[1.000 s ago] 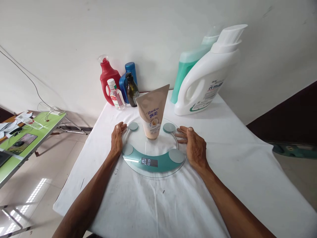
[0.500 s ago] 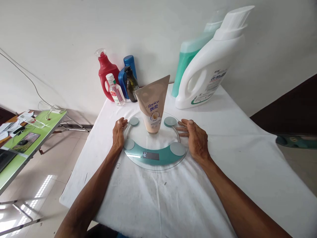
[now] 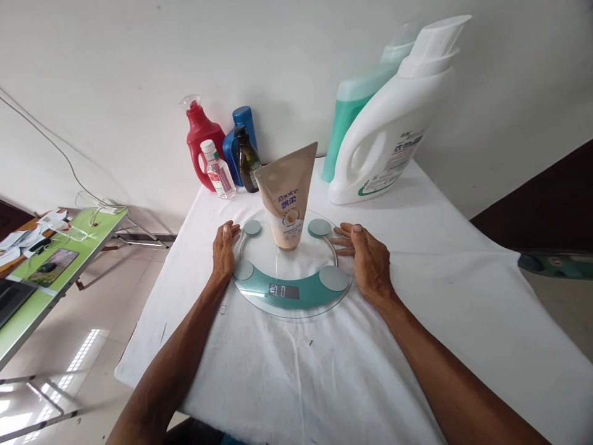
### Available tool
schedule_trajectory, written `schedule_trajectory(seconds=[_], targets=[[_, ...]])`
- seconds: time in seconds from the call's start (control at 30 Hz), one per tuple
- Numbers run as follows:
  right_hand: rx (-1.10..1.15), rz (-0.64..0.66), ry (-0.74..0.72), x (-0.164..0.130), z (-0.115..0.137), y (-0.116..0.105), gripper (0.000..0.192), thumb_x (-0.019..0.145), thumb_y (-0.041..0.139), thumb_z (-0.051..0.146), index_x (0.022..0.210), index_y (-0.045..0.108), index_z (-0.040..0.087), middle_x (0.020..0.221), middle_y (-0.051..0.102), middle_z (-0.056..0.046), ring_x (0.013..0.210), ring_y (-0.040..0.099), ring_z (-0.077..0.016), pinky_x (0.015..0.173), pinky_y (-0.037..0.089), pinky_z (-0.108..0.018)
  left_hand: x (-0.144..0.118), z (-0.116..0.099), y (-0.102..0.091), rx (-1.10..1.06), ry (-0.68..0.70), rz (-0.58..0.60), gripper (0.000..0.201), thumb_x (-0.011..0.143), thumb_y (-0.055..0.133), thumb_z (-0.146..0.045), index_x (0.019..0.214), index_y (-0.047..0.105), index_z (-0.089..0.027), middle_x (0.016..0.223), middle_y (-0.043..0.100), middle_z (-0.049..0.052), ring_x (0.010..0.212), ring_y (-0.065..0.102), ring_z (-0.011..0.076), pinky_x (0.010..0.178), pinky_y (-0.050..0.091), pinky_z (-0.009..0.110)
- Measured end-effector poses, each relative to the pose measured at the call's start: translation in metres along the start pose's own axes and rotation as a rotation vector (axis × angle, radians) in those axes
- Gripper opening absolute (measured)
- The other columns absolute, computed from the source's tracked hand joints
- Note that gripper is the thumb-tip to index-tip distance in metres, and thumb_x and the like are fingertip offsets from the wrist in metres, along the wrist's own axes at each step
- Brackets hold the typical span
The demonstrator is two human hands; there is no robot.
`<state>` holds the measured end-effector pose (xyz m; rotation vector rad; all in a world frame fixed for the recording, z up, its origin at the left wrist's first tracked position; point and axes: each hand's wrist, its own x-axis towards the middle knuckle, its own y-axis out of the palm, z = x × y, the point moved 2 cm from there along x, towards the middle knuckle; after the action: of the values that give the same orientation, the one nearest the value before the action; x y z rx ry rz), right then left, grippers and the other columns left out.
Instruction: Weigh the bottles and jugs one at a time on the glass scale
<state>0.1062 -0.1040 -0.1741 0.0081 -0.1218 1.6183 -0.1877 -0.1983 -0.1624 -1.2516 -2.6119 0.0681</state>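
Note:
A round glass bathroom scale (image 3: 259,292) with a teal band lies on a white cloth. Its small display (image 3: 284,291) shows lit characters. Standing cap-down on the glass is a beige Rejoice squeeze tube (image 3: 291,196), leaning slightly, with neither hand on it. My left hand (image 3: 223,252) rests at the scale's left rim, fingers stretched forward and holding nothing. At the right rim, my right hand (image 3: 372,259) has its fingers extended toward the glass, apart from one another. Whether the fingertips press on the rim is hard to tell.
Along the wall stand a red bottle (image 3: 204,136), a blue bottle (image 3: 244,120), a dark pump bottle (image 3: 248,159) and a small clear bottle (image 3: 219,175). Back right are a white detergent jug (image 3: 417,117) and a green bottle (image 3: 345,117). A green desk (image 3: 88,247) stands left.
The scale's display has gone from faint small marks to larger, brighter characters. Hands and tube hold their places; the view has shifted very slightly.

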Motion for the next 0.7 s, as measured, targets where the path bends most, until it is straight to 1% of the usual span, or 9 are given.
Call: schedule_trajectory(seconds=[0.13,0.37,0.47,0.57,0.63,0.7], targets=[[-0.005,0.001,-0.011,0.0,0.0,0.0,0.086,0.095,0.043,0.091,0.124,0.074,0.016,0.129,0.078,-0.02,0.108,0.079,-0.0373,0.083,0.065,-0.048,0.0,0.0,0.0,0.011,0.004,0.004,0.083,0.098,0.042,-0.084,0.138,0.066,-0.015,0.138,0.073,0.022,0.131,0.071,0.0319,0.117,0.053,0.051],[0.013,0.003,-0.021,0.001,-0.001,0.0,0.085,0.095,0.043,0.091,0.123,0.073,0.017,0.126,0.079,-0.02,0.105,0.08,-0.036,0.077,0.066,-0.045,0.001,0.001,0.0,0.03,0.008,0.004,0.082,0.099,0.041,-0.083,0.138,0.066,-0.015,0.137,0.073,0.022,0.132,0.07,0.0317,0.117,0.053,0.051],[0.029,-0.003,-0.012,0.002,0.0,0.0,0.085,0.094,0.044,0.092,0.122,0.073,0.016,0.126,0.079,-0.021,0.105,0.079,-0.0365,0.076,0.067,-0.044,-0.001,-0.002,-0.002,0.049,0.006,0.003,0.082,0.099,0.042,-0.083,0.138,0.065,-0.016,0.138,0.073,0.022,0.134,0.068,0.0322,0.118,0.052,0.051],[0.026,-0.003,-0.008,0.001,0.001,-0.001,0.086,0.093,0.043,0.092,0.12,0.073,0.016,0.122,0.08,-0.021,0.103,0.079,-0.0363,0.078,0.066,-0.045,-0.005,-0.015,-0.003,0.118,0.049,-0.007,0.078,0.099,0.046,-0.081,0.141,0.063,-0.019,0.142,0.071,0.02,0.138,0.065,0.0345,0.12,0.048,0.055],[0.023,0.006,-0.011,0.001,0.002,-0.001,0.085,0.094,0.042,0.092,0.12,0.073,0.017,0.12,0.08,-0.02,0.101,0.08,-0.0354,0.078,0.066,-0.045,-0.01,-0.032,0.0,0.154,0.12,-0.007,0.074,0.099,0.05,-0.078,0.144,0.061,-0.021,0.147,0.068,0.019,0.142,0.062,0.0361,0.122,0.045,0.057],[0.026,0.016,-0.02,0.001,0.003,-0.001,0.083,0.095,0.041,0.091,0.118,0.073,0.018,0.119,0.081,-0.019,0.101,0.079,-0.0349,0.078,0.066,-0.044,-0.014,-0.053,0.008,0.148,0.206,0.022,0.074,0.098,0.056,-0.076,0.148,0.059,-0.022,0.151,0.064,0.019,0.145,0.058,0.0374,0.122,0.044,0.057]])
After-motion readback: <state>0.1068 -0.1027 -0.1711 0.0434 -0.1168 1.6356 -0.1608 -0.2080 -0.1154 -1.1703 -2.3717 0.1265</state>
